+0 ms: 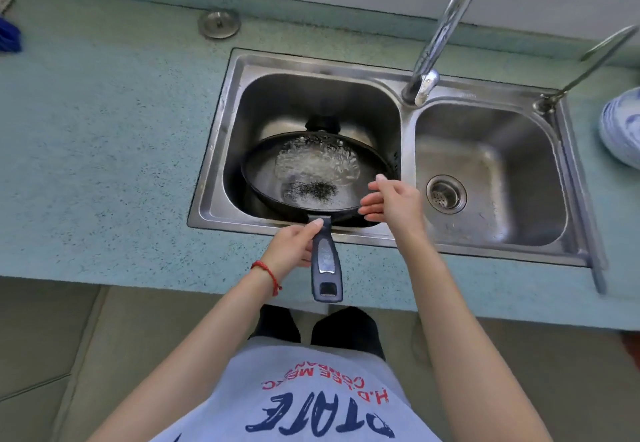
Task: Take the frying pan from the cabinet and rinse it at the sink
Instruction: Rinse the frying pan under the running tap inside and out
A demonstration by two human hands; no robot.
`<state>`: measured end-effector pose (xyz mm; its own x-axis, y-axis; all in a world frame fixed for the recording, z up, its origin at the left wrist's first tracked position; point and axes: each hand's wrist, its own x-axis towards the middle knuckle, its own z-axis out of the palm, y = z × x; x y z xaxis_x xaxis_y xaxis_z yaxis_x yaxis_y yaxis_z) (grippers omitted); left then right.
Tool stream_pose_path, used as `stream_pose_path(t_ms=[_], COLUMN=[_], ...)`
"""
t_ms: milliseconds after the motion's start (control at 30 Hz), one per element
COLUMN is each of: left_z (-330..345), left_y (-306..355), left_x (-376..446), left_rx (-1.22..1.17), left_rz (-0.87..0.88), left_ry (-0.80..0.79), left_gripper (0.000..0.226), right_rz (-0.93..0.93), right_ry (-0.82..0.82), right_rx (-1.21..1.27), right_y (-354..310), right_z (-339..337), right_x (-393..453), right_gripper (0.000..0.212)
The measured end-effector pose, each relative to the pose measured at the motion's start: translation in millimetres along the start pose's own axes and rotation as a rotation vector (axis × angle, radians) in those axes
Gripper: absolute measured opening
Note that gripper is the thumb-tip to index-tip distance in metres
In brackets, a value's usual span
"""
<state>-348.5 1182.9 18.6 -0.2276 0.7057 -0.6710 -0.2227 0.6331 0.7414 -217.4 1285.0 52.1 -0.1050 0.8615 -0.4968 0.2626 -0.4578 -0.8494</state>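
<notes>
A black frying pan point(266, 178) lies tilted in the left basin of a steel double sink point(405, 140), with water pooled and bubbling inside it and a dark speckled patch near its front. Its dark handle point(327, 265) sticks out over the counter's front edge. My left hand point(292, 245), with a red string on the wrist, grips the handle near the pan, thumb on top. My right hand point(391, 200) hovers at the pan's right rim with fingers spread, holding nothing. The tall chrome faucet point(440, 36) rises behind the divider.
The right basin holds only a drain strainer point(446, 193). A second thin tap point(588, 67) stands at the sink's back right corner. Blue-and-white porcelain dish point(621, 129) sits on the teal counter at the right edge. A round steel cap point(219, 24) and a blue object point(8, 37) lie at the back left.
</notes>
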Motion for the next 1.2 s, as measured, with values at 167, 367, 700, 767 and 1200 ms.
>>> stream_pose_path(t_ms=[167,367,700,767,1200], left_z=[-5.4,-4.4,5.0,5.8,8.7], left_y=[-0.9,-1.4,3.2,4.8,-4.1], left_x=[3.9,3.3,0.8,-0.7,-4.5], left_rx=[0.046,0.053,-0.120,-0.180,-0.237], left_rz=[0.011,-0.005,-0.087,-0.090,-0.050], left_ry=[-0.057,-0.084,-0.118,-0.131,-0.159], left_gripper=[0.032,0.037,0.030,0.029,0.024], right_rz=[0.046,0.135,0.330,0.347,0.232], right_ry=[-0.010,-0.054,-0.187,-0.186,-0.099], right_rx=[-0.135,-0.317,-0.371,-0.344,-0.179], right_y=[5.6,0.7,-6.7,-6.9,0.1], right_z=[18.5,32.9,52.6,52.6,36.0], right_x=[-46.1,-77.4,-77.8,-79.0,-90.7], right_gripper=[0.026,0.031,0.033,0.033,0.028])
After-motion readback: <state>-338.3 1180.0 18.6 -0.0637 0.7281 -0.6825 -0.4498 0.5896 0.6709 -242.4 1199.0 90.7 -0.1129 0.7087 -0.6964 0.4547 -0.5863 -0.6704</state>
